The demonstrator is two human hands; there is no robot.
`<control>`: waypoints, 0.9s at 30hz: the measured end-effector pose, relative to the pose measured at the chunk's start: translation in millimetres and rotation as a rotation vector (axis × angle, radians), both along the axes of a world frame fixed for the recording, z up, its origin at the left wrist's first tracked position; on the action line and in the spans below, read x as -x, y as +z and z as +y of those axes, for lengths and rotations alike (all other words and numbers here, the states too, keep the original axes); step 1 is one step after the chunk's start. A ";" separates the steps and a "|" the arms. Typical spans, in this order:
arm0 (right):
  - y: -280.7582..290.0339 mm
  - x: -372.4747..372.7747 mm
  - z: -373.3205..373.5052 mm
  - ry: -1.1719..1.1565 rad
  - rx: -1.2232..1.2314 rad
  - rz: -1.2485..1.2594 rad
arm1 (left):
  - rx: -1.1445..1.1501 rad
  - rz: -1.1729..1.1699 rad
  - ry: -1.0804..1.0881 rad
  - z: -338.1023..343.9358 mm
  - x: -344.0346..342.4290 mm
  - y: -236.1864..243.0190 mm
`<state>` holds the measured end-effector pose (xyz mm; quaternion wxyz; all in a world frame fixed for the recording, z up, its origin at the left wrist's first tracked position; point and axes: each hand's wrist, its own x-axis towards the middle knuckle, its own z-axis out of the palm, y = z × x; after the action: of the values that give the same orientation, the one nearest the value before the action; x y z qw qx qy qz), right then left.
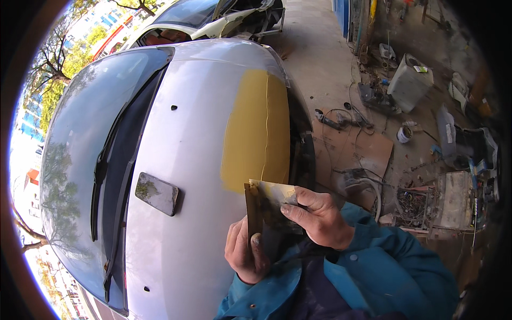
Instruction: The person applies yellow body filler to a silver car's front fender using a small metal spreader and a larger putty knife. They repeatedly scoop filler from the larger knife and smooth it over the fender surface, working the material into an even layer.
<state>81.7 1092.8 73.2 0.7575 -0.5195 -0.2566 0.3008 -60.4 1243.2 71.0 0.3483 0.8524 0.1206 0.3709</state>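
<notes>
Over the silver car bonnet [186,96], low in the head view, my left hand [244,252] is closed on a narrow dark putty blade [248,208] held upright. My right hand [320,218] grips a wider metal putty spreader [272,192] smeared with yellowish filler; its left end touches the dark blade. A broad yellow patch of filler [253,128], with a thin ridge running along it, covers the bonnet beyond my hands. To their left a flat rectangular phone-like object [157,192] with a glossy top lies on the bonnet.
The windscreen [80,165] and wipers are at left. Another car [181,21] with damaged bodywork stands behind. At right lie cardboard [341,146], an angle grinder [328,118], a can [404,134], a pale boxy appliance [410,80], cables, hoses and scattered parts on the floor.
</notes>
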 end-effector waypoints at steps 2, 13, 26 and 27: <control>-4.7 -0.8 -4.3 0.005 -0.056 0.052 | -0.113 0.015 -0.008 0.5 -4.6 0.1; -78.1 -66.6 -9.5 -0.384 0.298 -0.488 | 0.252 -0.181 0.303 -10.5 4.7 -2.1; -111.0 -51.0 27.5 -0.527 0.425 -0.986 | 0.321 -0.176 0.300 -8.7 12.9 -4.6; -110.4 -46.3 27.3 -0.506 0.416 -0.985 | 0.319 -0.168 0.316 -9.0 12.8 -4.5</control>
<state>128.0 1120.1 -37.1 0.4795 -0.7806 -0.3819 -0.1216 -73.2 1234.2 66.5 0.4250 0.7233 0.2802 0.4666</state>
